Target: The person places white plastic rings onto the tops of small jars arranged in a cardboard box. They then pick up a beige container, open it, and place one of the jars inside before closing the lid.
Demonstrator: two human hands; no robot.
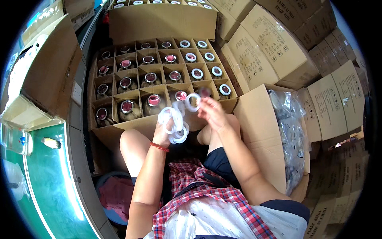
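Observation:
My left hand (pixel 161 134), a red beaded band at its wrist, is closed on several white rings (pixel 180 136) that hang loosely over one another. Between the fingertips of my right hand (pixel 214 113) one more white ring (pixel 188 104) is pinched by its edge. Both hands are above the near side of a divided carton (pixel 106 131). Its cardboard cells hold silvery glass flasks (pixel 127 107), mouths up, with reddish insides. White rings (pixel 197 73) sit around the mouths in the two right-hand columns; the other flasks have bare rims.
Right of my knees, an open carton (pixel 258 135) holds clear plastic bags (pixel 292 139). Stacked closed cartons (pixel 274 47) rise behind it. At left stand a green-topped table (pixel 51 171) and an open box (pixel 43 75) with white items. A blue tub (pixel 113 199) with dark red cloth is below.

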